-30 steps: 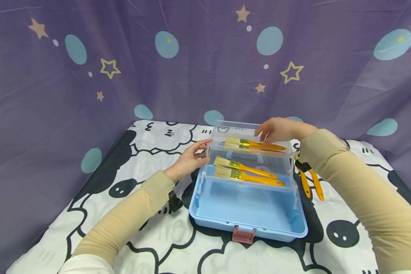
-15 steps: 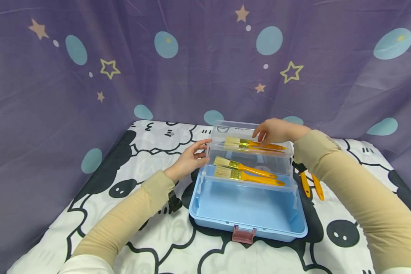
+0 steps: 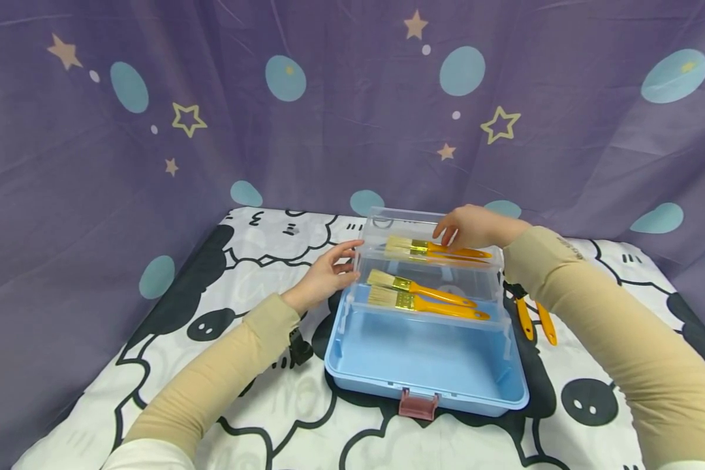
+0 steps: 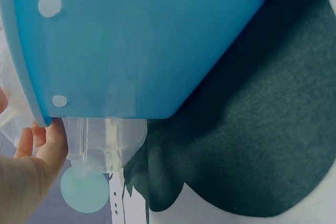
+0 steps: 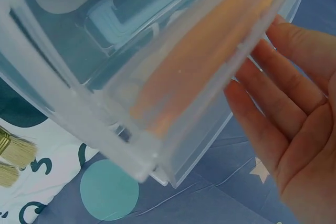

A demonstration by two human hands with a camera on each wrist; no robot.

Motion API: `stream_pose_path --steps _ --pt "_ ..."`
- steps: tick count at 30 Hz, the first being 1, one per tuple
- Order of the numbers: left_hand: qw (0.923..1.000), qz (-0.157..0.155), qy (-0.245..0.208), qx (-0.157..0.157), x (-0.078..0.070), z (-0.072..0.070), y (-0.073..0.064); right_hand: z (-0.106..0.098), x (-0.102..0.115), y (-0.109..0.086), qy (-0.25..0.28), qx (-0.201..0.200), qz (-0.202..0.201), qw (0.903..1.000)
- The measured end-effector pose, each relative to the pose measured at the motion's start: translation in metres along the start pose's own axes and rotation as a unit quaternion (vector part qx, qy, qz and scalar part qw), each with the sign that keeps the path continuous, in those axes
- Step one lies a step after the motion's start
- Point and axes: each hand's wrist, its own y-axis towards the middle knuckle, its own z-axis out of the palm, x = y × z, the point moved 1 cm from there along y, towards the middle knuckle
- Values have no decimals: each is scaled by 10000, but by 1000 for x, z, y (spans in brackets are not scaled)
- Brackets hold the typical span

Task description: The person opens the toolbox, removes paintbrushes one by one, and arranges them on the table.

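A light-blue tool box [image 3: 425,356] stands with its tiered clear trays raised. Two yellow-handled paintbrushes [image 3: 429,297] lie in the lower tray [image 3: 487,294]. More paintbrushes [image 3: 420,245] are in the upper one, their handles blurred through its wall in the right wrist view. My left hand [image 3: 329,271] touches the left ends of the trays; in the left wrist view its fingertips are at the blue rim's corner. Over the upper tray's handles is my right hand [image 3: 478,228], fingers bent slightly downward. In the right wrist view, its fairly straight fingers [image 5: 273,93] reach the tray's edge.
Two more paintbrushes [image 3: 534,320] lie on the cloth right of the box, partly hidden by the right sleeve. A reddish-brown latch [image 3: 418,405] hangs at the box front. The cloth [image 3: 305,418] is white with black cartoon outlines; a purple curtain [image 3: 352,130] rises behind.
My right hand has shifted slightly left over the upper tray, its sleeve now covering more of the paintbrushes on the cloth. The left hand, box and tray paintbrushes have stayed put.
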Motion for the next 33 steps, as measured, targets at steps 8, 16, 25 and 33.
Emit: stream_pose_path --steps 8,16,25,33 --pt "10000 38 3 16 -1 0 0 4 0 0 -60 -222 7 9997" --pt "10000 65 66 -22 0 0 0 5 1 1 -79 -229 10 9997" --pt "9999 95 33 -2 1 0 0 8 -2 2 -119 -353 -61 9993" --pt "9999 142 17 -13 1 0 0 9 -3 3 -132 -460 -138 9988"
